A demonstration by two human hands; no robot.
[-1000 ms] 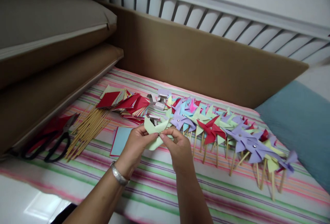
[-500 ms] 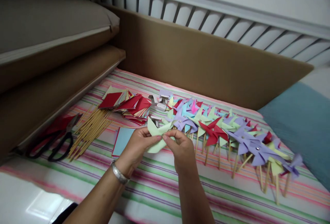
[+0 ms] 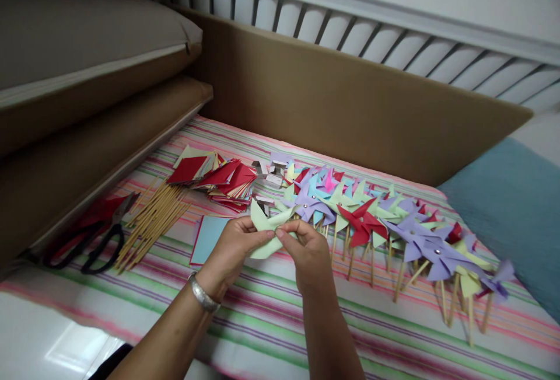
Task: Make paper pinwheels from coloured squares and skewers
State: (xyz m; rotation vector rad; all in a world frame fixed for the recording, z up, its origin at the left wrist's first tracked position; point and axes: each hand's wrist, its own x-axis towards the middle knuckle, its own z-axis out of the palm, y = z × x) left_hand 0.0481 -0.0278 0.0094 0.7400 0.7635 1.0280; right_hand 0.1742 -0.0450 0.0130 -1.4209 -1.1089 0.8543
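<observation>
Between my two hands is a pale green paper pinwheel (image 3: 268,247), its blades folded in toward the middle. My left hand (image 3: 238,241) pinches it from the left, thumb near the centre. From the right, my right hand (image 3: 305,247) grips the same centre with thumb and forefinger; whether a pin is between these fingertips is hidden. Light blue paper squares (image 3: 210,239) lie just left of my left hand. Beyond my right hand spread many finished pinwheels on sticks, among them a red pinwheel (image 3: 362,221) and a purple pinwheel (image 3: 436,254).
Black-handled scissors (image 3: 114,237) and a bundle of wooden sticks (image 3: 153,222) lie at the left. Behind them are stacked paper squares (image 3: 231,178) and small opened boxes (image 3: 275,178). Brown cushions (image 3: 105,105) rise on the left; a brown board (image 3: 341,105) stands along the back.
Almost nothing differs. Both hands keep their pinch on the green pinwheel in the same place.
</observation>
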